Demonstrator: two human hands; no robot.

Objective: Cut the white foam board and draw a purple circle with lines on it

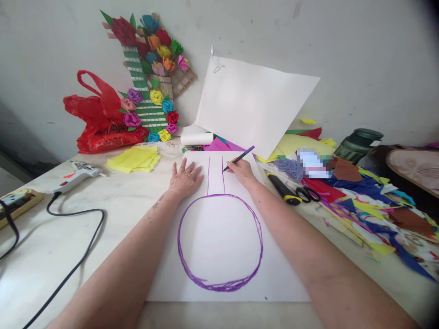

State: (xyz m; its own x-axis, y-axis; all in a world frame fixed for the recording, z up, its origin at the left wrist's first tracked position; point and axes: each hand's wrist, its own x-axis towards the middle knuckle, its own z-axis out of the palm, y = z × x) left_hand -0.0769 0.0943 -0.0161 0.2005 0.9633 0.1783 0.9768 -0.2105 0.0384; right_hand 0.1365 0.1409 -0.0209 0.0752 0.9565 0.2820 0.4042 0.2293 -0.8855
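A large white paper sheet (219,242) lies on the table before me, bearing a thick purple rounded outline (179,237). Two thin, nearly parallel purple lines rise from the top of that outline. My right hand (242,172) grips a purple marker (243,155), its dark tip at the right-hand line. To the left of the lines, my left hand (187,180) rests flat on the sheet with its fingers spread, holding nothing.
Left are a glue gun (77,178) with a black cord, a power strip (20,203) and yellow paper (135,159). Right lie a utility knife (283,188), scissors (308,194) and coloured scraps (377,219). Behind stand paper-flower decorations (151,105), a red bag (103,114) and a white sheet (254,100).
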